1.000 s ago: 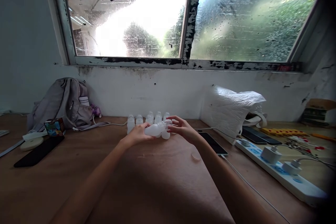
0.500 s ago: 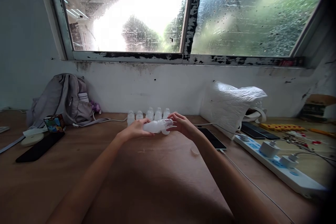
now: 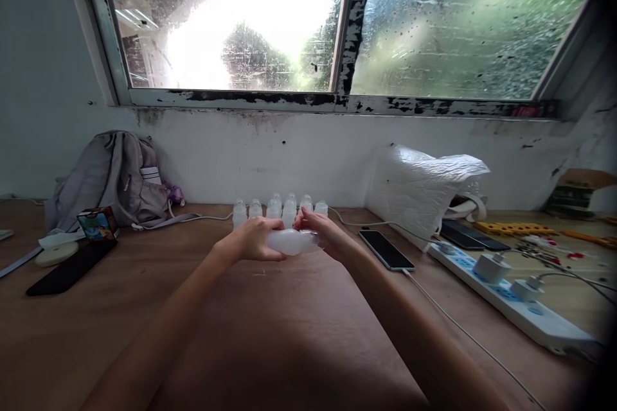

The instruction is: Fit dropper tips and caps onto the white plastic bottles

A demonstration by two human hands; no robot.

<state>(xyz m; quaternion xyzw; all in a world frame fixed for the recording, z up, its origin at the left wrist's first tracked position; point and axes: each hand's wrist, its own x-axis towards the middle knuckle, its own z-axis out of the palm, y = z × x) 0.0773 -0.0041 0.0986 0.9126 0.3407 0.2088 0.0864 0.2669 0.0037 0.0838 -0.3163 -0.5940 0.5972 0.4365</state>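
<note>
My left hand (image 3: 251, 239) is wrapped round the bottom end of a translucent white plastic bottle (image 3: 290, 242). The bottle lies sideways above the table, its clear-capped end pointing right. At that end, the fingers of my right hand (image 3: 330, 236) are closed round the cap, which they partly cover. Behind my hands, several similar bottles (image 3: 290, 209) stand upright in a row near the wall. One shorter bottle (image 3: 321, 208) is at the row's right end, just beyond my right hand.
On the right lie a phone (image 3: 385, 250) on a charging cable and a white power strip (image 3: 506, 298) with plugs. A silvery padded bag (image 3: 409, 189) leans against the wall. To the left are a grey backpack (image 3: 106, 176), a small box (image 3: 98, 223) and a black flat object (image 3: 72, 268).
The bottle has come down slightly and is more level. My right hand's fingers have closed in round its capped end. The bottle at the row's right end now shows more fully.
</note>
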